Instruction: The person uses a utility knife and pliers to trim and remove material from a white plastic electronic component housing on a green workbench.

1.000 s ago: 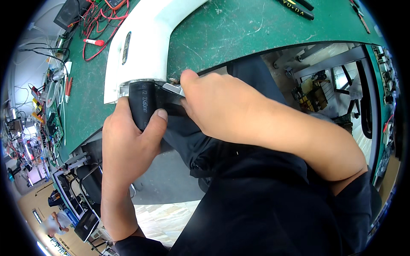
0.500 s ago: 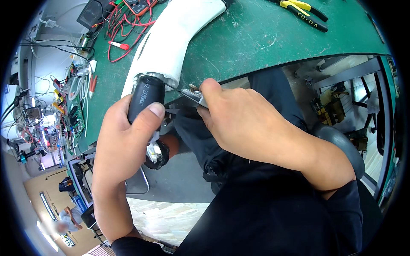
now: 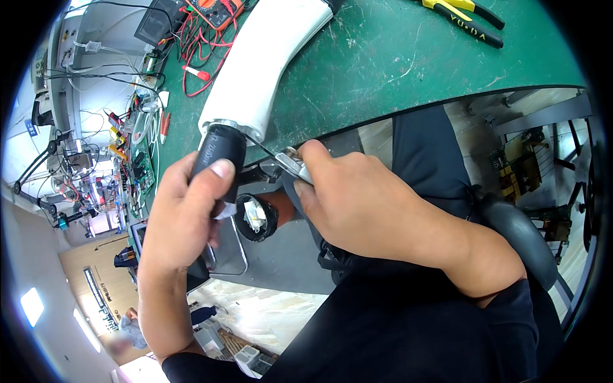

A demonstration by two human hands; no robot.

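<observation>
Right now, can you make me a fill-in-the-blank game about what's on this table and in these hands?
1. The left hand grips a tube whose colour is ____.
2. The right hand holds a metal tool, so the number of hands holding something is ____.
3. The table beside the curved white piece is coloured ____.
4. In the picture, the pliers lie to the ____ of the curved white piece.

Missing words: black; two; green; right.

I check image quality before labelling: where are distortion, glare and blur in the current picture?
In the head view, the front edge of the green table bows; head view, lower left: the light panel glares white; head view, centre-left: print on the black tube looks smeared.
</observation>
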